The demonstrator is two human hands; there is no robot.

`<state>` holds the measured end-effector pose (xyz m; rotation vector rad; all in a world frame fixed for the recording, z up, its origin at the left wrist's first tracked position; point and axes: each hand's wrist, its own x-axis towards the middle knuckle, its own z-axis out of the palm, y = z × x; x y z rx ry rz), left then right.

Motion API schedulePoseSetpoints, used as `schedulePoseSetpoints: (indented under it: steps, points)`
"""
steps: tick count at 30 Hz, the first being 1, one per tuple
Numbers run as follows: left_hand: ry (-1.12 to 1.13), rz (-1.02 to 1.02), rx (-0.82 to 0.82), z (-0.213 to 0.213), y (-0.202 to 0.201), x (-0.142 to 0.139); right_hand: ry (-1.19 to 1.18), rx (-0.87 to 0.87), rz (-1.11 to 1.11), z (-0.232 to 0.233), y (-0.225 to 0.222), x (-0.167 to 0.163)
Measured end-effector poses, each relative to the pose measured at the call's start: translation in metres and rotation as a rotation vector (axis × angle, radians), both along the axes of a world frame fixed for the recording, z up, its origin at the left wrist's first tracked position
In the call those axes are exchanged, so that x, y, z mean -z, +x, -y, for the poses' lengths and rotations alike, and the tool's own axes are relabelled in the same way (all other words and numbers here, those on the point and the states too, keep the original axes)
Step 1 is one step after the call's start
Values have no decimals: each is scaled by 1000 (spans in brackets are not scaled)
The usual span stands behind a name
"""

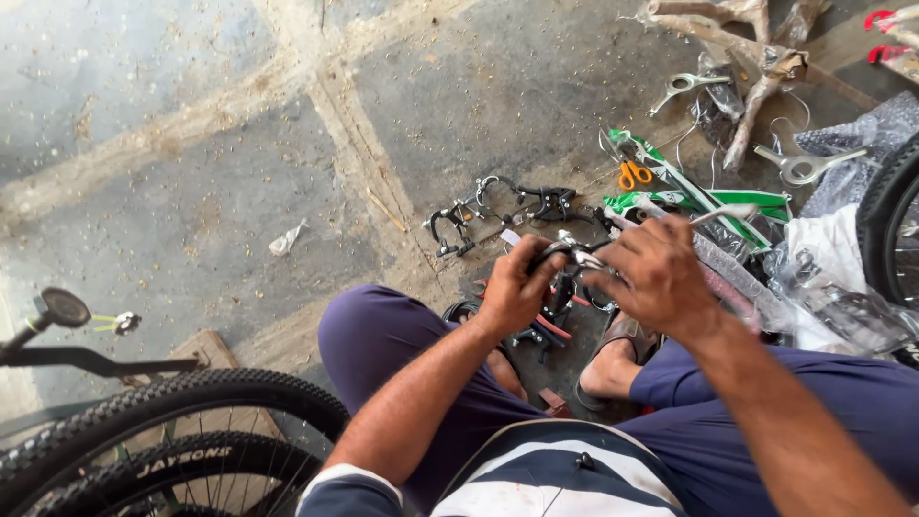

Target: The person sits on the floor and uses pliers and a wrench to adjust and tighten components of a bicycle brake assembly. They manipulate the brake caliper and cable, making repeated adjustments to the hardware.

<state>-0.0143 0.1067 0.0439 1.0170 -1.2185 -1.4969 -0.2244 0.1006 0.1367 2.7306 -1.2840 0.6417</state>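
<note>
Black metal brake part (565, 257) sits clamped between the left hand (512, 287) and right hand (656, 273), above the sandalled feet; assembly seems under way, and fitting the next piece needs steady fingers.

left hand (512, 287) curled in grip, right hand (656, 273) fingers bent

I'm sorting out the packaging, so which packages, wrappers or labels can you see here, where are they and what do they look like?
Green and white carton: long, flat, on the floor beyond the right hand.
Clear plastic bags: crumpled, right of that hand, beside a tyre.
Brown paper wrapping: torn, top right, around frame tubes.
Tyre lettering: white on black, bottom left.
</note>
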Motion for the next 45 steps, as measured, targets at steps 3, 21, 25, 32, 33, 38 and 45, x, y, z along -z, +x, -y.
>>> schedulePoseSetpoints:
  steps: [3, 21, 25, 32, 33, 38, 45]
  points:
    - [79, -235, -106, 12, 4, 4, -78, 93, -34, -4, -21, -2]
    - [-248, -160, 146, 28, 38, 5, 555, -27, 36, -6, -17, 15]
    - [-340, 169, 625, 11, 23, 0, 434, -178, 15, -5, 2, 2]
    - [-90, 238, 252, 6, 13, 16, 594, 507, -312, 0, -2, 11]
    - [-127, 253, 191, 8, 13, 19, 664, 468, -367, 2, -6, 15]
    - [-96, 497, 62, 10, 5, 23, 548, 190, 188, -7, -9, 39]
    - [-125, 562, 19, 8, 4, 20, 627, 389, 570, -19, 28, 50]
